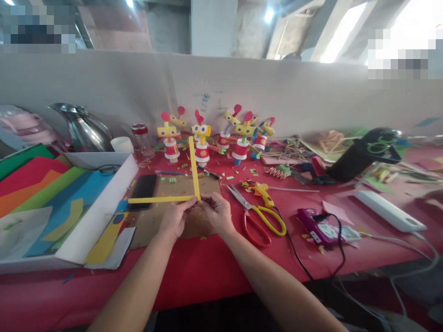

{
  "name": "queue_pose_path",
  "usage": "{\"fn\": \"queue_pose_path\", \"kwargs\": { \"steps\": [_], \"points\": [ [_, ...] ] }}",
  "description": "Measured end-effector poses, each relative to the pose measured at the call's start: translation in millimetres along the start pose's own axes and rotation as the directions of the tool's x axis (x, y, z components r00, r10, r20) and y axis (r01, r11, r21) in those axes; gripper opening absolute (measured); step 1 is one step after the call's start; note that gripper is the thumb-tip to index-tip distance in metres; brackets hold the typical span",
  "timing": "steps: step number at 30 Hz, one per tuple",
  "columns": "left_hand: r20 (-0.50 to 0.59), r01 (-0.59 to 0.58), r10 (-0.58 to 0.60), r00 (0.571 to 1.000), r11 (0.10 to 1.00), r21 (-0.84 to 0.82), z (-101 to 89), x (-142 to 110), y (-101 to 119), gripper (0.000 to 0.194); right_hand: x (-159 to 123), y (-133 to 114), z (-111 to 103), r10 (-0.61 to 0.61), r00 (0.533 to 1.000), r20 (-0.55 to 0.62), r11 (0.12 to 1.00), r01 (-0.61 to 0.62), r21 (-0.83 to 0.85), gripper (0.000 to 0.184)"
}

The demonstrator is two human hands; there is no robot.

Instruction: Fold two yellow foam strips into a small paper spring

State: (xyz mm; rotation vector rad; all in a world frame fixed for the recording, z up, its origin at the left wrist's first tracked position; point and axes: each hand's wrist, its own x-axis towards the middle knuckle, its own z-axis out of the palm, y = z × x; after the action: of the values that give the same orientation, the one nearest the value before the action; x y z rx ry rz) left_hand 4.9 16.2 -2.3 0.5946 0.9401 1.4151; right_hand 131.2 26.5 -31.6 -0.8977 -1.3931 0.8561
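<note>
Red tabletop [197, 276], brown cardboard [147, 226] on it — above, your left hand [175, 219] and right hand [218, 213] pinch the yellow strips [194, 170] where they meet, likely to keep that corner aligned.

Yellow strips [194, 170]: paper, showing a matt, smooth face. Jug [86, 130]: metal, gleaming with a polished finish. Scissors [239, 197]: metal blades catching light, red and yellow handles showing a smooth finish. Glue gun [265, 193]: yellow plastic, looking smooth. Power strip [387, 210]: white plastic, showing a smooth shell. Phone [143, 191]: presenting a dark, glossy face. Mat [176, 185]: brown cardboard, looking matt. Coloured sheets [43, 177]: paper, showing flat matt surfaces. Table covering [207, 272]: red, smooth, giving off a soft sheen.
</note>
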Motion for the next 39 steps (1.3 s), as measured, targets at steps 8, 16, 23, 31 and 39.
{"fn": "queue_pose_path", "kwargs": {
  "steps": [8, 16, 23, 31, 39],
  "points": [
    [-0.017, -0.108, 0.114, 0.993, 0.971, 0.213, -0.2, -2.2, -4.6, 0.031, 3.3, -11.5, 2.8, 0.19, 0.981, 0.036, 0.953, -0.193, 0.233, 0.016],
    [0.112, -0.08, 0.061, 0.992, 0.981, 0.178, -5.3, 0.7, -6.1, 0.033, 7.1, -11.8, -0.6, 0.262, 0.965, 0.006, 0.903, -0.248, 0.351, 0.017],
    [0.032, 0.072, -0.071, 0.997, 0.997, -0.024, -6.9, 6.1, -5.9, 0.019, 7.2, -16.8, 0.4, 0.281, 0.959, 0.031, 0.876, -0.27, 0.4, 0.016],
    [0.106, 0.019, -0.031, 0.994, 0.994, 0.109, -7.2, 4.4, -4.2, 0.023, 5.3, -15.3, 0.6, 0.308, 0.95, 0.048, 0.872, -0.302, 0.385, 0.019],
    [0.076, -0.069, 0.055, 0.996, 0.978, 0.195, -7.0, 4.9, -7.4, 0.028, 3.5, -11.1, -1.1, 0.262, 0.964, 0.041, 0.915, -0.261, 0.308, 0.015]
  ]
}}
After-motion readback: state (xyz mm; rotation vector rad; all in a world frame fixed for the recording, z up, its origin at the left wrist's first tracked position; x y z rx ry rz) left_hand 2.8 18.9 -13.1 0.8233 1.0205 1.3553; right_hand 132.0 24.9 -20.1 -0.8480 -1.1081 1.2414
